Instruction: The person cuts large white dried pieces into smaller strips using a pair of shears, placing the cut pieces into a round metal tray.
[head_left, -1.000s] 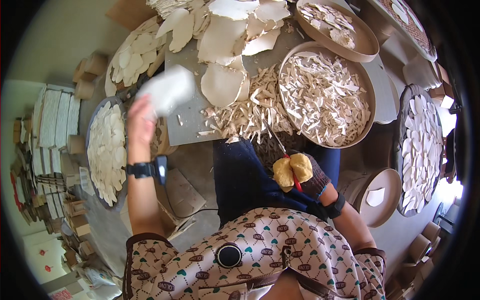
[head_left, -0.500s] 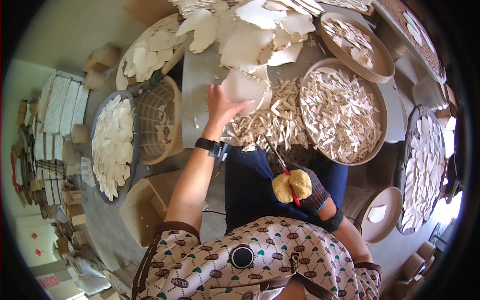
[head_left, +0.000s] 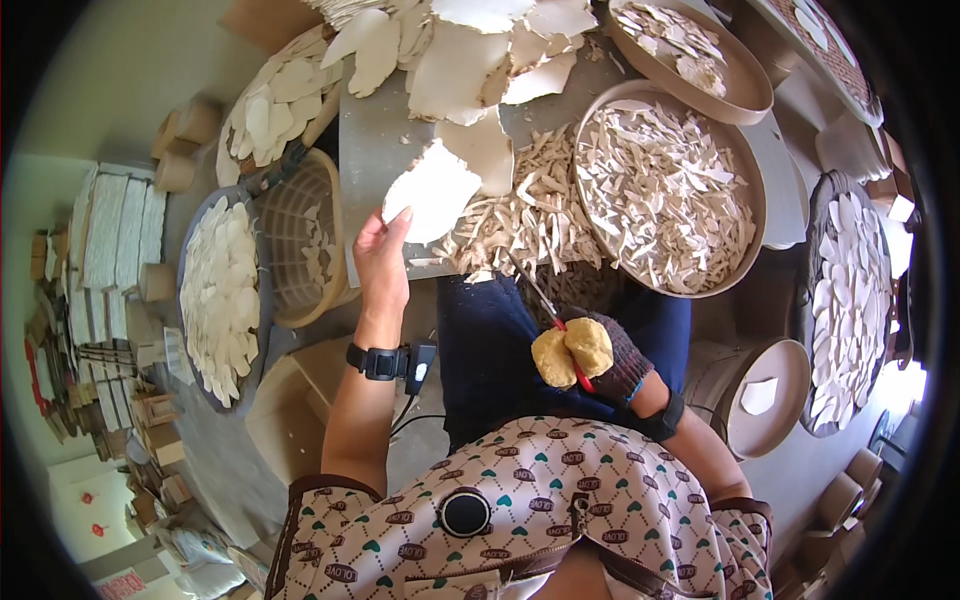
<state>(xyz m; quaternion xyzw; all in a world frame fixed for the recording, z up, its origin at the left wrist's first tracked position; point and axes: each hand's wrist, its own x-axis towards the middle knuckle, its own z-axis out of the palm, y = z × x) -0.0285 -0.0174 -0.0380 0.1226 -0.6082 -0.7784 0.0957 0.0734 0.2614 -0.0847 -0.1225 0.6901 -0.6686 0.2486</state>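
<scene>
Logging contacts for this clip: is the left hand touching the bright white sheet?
Touching. The head view shows the left hand holding the bright white sheet at its lower-left edge, thumb over its face.

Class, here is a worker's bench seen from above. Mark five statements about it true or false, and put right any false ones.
1. The left hand holds a white sheet. True.
2. The right hand is bare. False: the right hand wears a dark glove.
3. The large round tray of scraps is to the right of the scrap heap. True.
4. The padding on the tool is blue. False: the padding on the tool is yellow.
5. The basket is filled to its brim. False: only a few scraps show inside the basket.
</scene>
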